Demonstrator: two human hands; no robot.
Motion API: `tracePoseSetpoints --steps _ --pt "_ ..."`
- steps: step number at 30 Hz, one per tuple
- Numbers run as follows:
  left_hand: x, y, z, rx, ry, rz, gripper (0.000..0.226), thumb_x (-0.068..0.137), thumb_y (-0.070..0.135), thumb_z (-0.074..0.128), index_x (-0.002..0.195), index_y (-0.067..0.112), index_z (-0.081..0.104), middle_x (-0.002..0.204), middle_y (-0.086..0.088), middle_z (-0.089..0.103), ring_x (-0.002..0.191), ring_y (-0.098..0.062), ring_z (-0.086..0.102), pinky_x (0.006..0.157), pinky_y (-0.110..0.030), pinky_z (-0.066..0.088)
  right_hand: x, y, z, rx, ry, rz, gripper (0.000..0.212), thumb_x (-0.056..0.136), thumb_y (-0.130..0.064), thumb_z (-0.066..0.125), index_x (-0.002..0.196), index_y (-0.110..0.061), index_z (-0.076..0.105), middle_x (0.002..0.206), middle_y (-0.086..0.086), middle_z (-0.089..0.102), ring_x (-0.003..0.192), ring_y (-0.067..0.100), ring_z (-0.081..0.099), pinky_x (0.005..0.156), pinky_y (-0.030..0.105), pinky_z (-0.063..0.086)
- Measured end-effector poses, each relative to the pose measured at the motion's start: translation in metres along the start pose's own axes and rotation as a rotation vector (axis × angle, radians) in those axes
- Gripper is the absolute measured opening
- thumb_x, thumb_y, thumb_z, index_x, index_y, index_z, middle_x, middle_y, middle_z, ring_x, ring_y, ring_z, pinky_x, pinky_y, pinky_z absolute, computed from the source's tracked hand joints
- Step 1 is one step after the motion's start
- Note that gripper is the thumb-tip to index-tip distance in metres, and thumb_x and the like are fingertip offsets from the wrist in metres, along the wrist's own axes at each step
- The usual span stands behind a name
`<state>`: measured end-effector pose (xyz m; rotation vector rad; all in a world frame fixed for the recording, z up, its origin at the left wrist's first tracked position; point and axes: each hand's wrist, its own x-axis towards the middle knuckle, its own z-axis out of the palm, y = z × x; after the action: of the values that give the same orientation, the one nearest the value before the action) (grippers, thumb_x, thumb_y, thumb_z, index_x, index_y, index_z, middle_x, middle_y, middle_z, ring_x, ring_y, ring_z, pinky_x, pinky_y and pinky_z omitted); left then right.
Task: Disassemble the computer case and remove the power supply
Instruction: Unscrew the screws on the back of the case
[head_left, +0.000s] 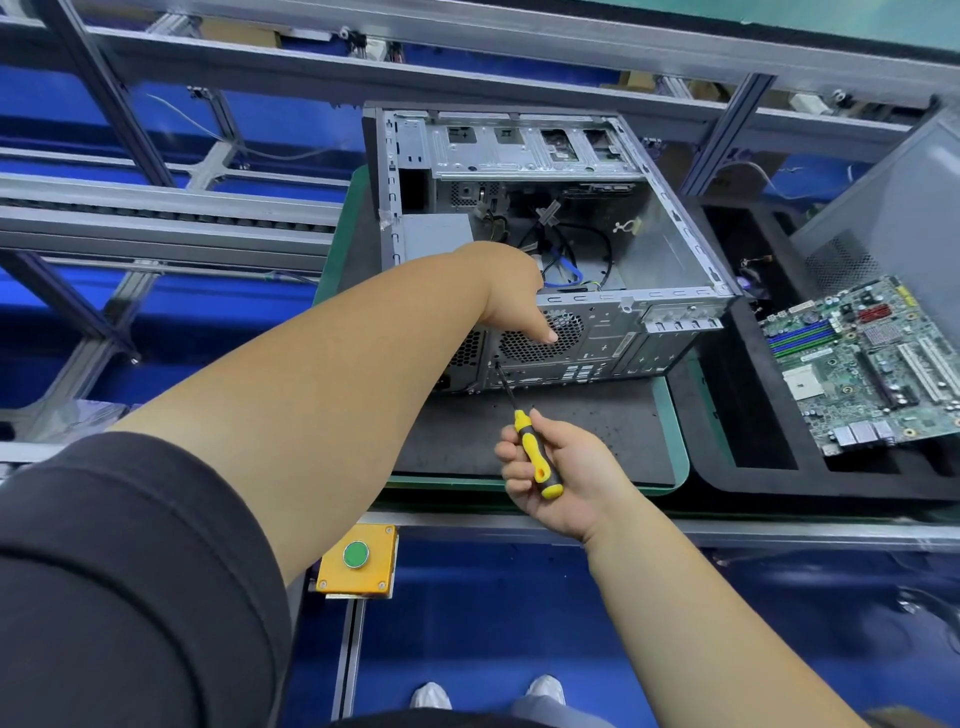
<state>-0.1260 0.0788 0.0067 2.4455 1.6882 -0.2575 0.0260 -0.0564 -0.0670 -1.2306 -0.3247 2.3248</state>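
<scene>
An open grey computer case (670, 249) lies on its side on a dark mat, its rear panel facing me. The grey power supply (436, 236) sits in its near-left corner, partly hidden by my arm. My left hand (511, 296) grips the case's top rear edge, fingers inside and thumb down over the fan grille (524, 348). My right hand (561, 467) holds a yellow-and-black screwdriver (535, 452). Its tip touches the rear panel just below the grille. Loose black and blue cables (576, 260) lie inside the case.
A green motherboard (862, 364) rests in a black foam tray (748, 415) to the right, with a grey side panel (893, 208) behind it. A yellow box with a green button (357, 558) is mounted under the bench's front edge. Aluminium conveyor rails (171, 208) run at the left.
</scene>
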Motion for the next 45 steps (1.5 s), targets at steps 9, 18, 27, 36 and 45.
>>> tracePoseSetpoints --steps 9,18,27,36,45 --pt "0.002 -0.001 0.001 -0.002 -0.004 -0.003 0.050 0.079 0.071 0.054 0.064 0.026 0.040 0.068 0.007 0.048 0.060 -0.009 0.043 0.051 -0.028 0.030 0.005 0.009 0.022 -0.533 0.382 -0.132 0.040 0.106 -0.038 0.033 0.082 -0.011 0.051 0.049 0.000 0.042 0.032 0.011 0.030 0.035 0.019 0.025" --pt "0.002 -0.001 0.001 0.006 -0.002 -0.004 0.051 0.079 0.072 0.054 0.064 0.025 0.039 0.067 0.007 0.047 0.060 -0.009 0.043 0.050 -0.028 0.029 0.009 0.019 0.016 -1.807 0.842 -0.503 0.030 0.106 -0.041 0.028 0.097 -0.017 0.044 0.068 -0.004 0.041 0.065 0.023 0.044 0.047 0.031 0.024" --pt "0.000 0.000 -0.001 0.005 -0.009 -0.002 0.051 0.081 0.070 0.054 0.064 0.024 0.039 0.064 0.006 0.046 0.058 -0.010 0.042 0.050 -0.028 0.029 0.007 0.010 0.005 -1.421 0.684 -0.558 0.029 0.094 -0.046 0.056 0.089 -0.017 0.051 0.072 -0.003 0.058 0.064 0.017 0.050 0.052 0.029 0.032" --pt "-0.003 0.002 -0.003 0.002 -0.016 -0.004 0.051 0.083 0.067 0.055 0.064 0.022 0.041 0.059 0.005 0.047 0.057 -0.010 0.043 0.050 -0.028 0.030 0.006 0.005 0.003 -0.293 0.144 -0.118 0.038 0.103 -0.034 0.042 0.088 -0.006 0.063 0.059 0.002 0.055 0.045 0.014 0.040 0.052 0.027 0.031" --pt "-0.001 0.001 -0.001 -0.005 -0.010 0.004 0.051 0.082 0.069 0.054 0.064 0.023 0.039 0.063 0.006 0.046 0.059 -0.009 0.042 0.051 -0.029 0.029 0.009 0.021 0.013 -0.798 0.433 -0.358 0.032 0.098 -0.040 0.053 0.081 -0.013 0.059 0.056 -0.003 0.052 0.051 0.013 0.040 0.051 0.026 0.033"
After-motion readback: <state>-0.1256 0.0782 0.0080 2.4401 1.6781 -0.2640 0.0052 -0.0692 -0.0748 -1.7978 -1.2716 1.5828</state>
